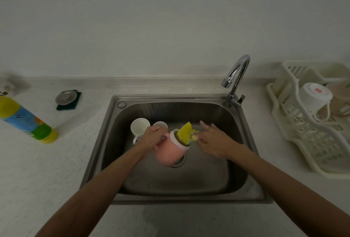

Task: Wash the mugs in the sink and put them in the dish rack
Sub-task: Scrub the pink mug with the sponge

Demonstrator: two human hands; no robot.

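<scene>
Gripping the pink mug point(168, 151) at its handle side, the left hand point(153, 136) is curled tight; the handle itself is hidden under the fingers. The mug is held tilted above the drain point(180, 162), inside the brushed-steel sink point(208, 180), with its mouth turned to the right. Its body is matte and round-bellied, with a paler band at the rim. A yellow sponge point(184, 132), soft and folded, is stuffed partly into the mouth and sticks out upward. The right hand point(214, 142) is set against the sponge's lower edge, fingers splayed and mostly straight; whether the sponge is pinched cannot be told, as that spot is blurred.

A larger white mug point(139, 126) and a smaller white mug point(160, 124), both glossy, are seen upright at the basin's far left, the smaller partly covered by the left hand. A chrome gooseneck faucet point(236, 74) is mounted at the far right corner.

On the speckled counter point(47, 170), a cream slatted plastic dish rack point(295, 128) is cut off by the right edge. An upturned white mug point(314, 94) is laid in it, with a beige mug point(341, 100) beside, blurred and partly out of frame. At left, a yellow, green and blue plastic bottle point(24, 119) is cropped and its label unreadable. A round metal plug point(66, 96) is seen on a dark green pad point(73, 104).
</scene>
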